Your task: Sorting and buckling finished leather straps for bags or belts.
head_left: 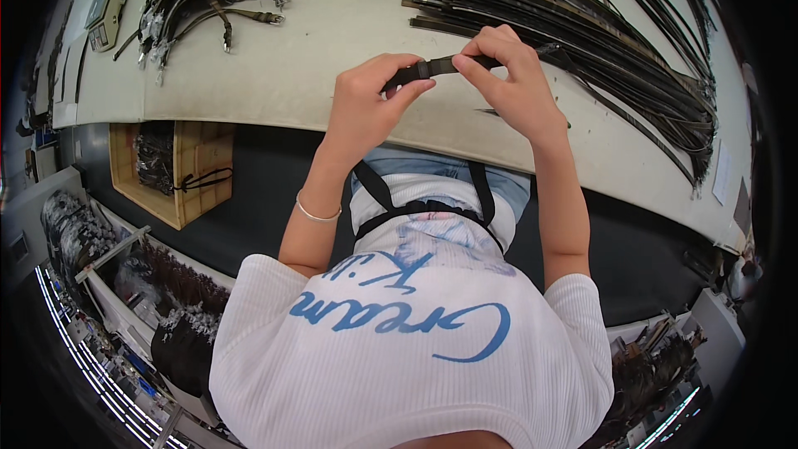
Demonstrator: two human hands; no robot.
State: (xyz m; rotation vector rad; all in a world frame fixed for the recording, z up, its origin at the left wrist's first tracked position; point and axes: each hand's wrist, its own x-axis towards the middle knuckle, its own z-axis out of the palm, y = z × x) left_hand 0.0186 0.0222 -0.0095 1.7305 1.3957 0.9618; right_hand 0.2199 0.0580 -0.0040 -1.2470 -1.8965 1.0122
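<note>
A dark belt [443, 66] is stretched between my two hands just above the near part of the table [283, 75]. My left hand [366, 100] is closed on one part of it, thumb below and fingers on top, beside a dark loop around the strap. My right hand [517, 79] pinches the belt farther right between thumb and fingers. Beyond my right hand lies a thick pile of long dark belt straps [565, 33]. At the far left is a heap of curled belts with metal buckles [204, 0].
A device with a flat top and keypad, like a scale [110, 7], stands at the table's far left. Below the front edge, at left, is a wooden box [199, 158] with dark contents and a black cord. Racks of dark goods [166, 283] are behind me.
</note>
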